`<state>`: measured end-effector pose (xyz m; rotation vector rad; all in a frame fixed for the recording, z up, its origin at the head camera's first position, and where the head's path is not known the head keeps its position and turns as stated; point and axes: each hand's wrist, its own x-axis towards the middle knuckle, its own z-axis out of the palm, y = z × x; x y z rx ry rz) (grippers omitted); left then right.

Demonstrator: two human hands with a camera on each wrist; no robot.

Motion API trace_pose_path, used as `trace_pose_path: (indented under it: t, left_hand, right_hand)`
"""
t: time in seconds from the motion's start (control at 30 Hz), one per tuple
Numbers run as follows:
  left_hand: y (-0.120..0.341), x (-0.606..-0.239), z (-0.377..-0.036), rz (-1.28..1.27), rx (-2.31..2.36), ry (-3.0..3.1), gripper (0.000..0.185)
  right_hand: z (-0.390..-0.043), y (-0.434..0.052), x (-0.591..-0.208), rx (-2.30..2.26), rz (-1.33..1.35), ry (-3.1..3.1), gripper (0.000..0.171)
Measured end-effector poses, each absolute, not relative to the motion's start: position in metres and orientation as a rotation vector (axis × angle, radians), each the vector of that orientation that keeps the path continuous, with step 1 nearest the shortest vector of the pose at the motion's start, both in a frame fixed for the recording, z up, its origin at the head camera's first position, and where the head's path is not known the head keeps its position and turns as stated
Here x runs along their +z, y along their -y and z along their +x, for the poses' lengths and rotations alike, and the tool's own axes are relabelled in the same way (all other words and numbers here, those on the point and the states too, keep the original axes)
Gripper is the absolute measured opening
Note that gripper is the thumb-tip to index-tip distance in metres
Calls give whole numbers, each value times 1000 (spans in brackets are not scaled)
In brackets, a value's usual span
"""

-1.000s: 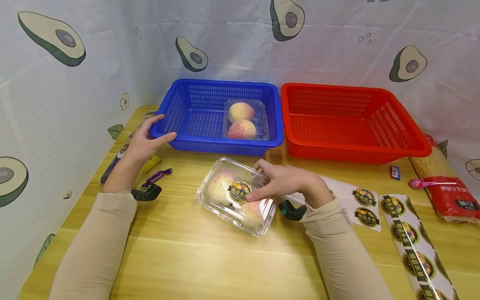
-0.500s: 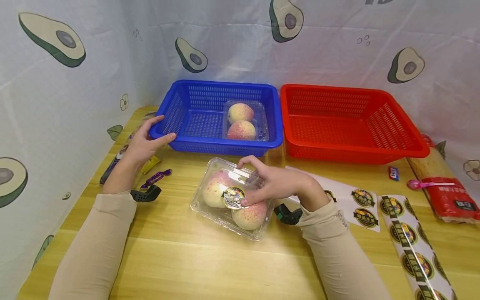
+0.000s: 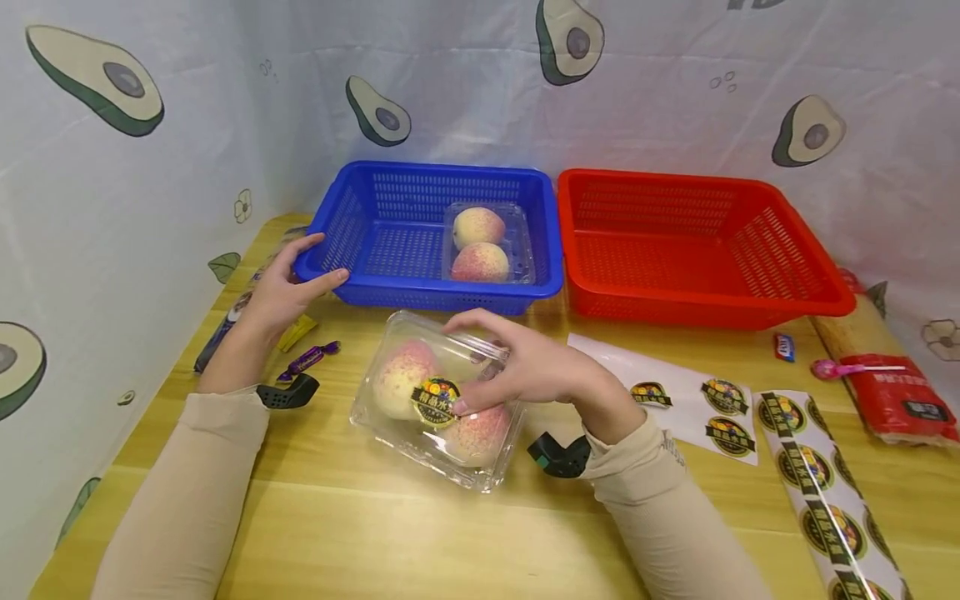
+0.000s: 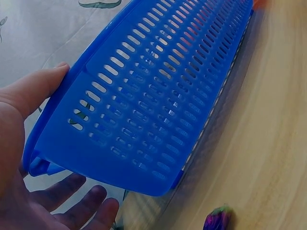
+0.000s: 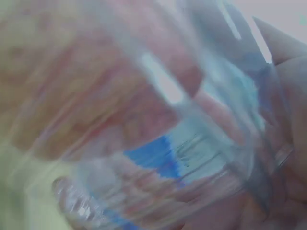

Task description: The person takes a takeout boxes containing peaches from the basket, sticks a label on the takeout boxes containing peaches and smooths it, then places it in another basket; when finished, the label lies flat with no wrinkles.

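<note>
In the head view my right hand (image 3: 536,367) grips a clear plastic fruit box (image 3: 378,421) from its right side, thumb on the lid beside a round black-and-gold sticker (image 3: 435,402). Two peaches (image 3: 407,379) lie inside; the box looks tilted, held over the table. The right wrist view is blurred, with a peach (image 5: 100,91) close behind the plastic. My left hand (image 3: 288,287) holds the near left corner of the blue basket (image 3: 442,293). In the left wrist view its thumb (image 4: 43,84) touches the rim, while the fingers spread around the corner. A second box of peaches (image 3: 480,262) sits inside that basket.
A red basket (image 3: 697,304) stands right of the blue one. Sticker sheets (image 3: 622,358) and a sticker strip (image 3: 825,500) lie at right, near a lollipop (image 3: 828,368) and a red packet (image 3: 903,400). Wrapped candies (image 3: 309,358) lie by my left arm.
My right hand has carried the fruit box leftward, and the box's tilt has changed. The left hand keeps its place at the blue basket's corner.
</note>
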<state>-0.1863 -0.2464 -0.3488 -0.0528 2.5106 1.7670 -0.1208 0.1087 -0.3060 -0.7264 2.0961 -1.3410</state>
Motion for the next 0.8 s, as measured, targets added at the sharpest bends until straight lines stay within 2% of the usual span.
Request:
trace_pose_path:
  t: [0.17,0.47,0.6,0.8]
  left_hand:
    - [248,-350,-186,-53,1787,-2489,89]
    - [249,-351,-187,-40,1773,-2495,89]
    - [247,-350,-186,-44,1779,-2487,89]
    - [246,-347,-183,-49,1809,-2472,88]
  right_hand:
    - [-136,-140,-273,-1554,-581,-2067,80]
    - [-186,-218,-205,-1630,-199,-2280,71]
    - [-213,-250,-190,-1560,-6,-2369,79]
    - [-243,-273,-186,-1301,177,-2503,104]
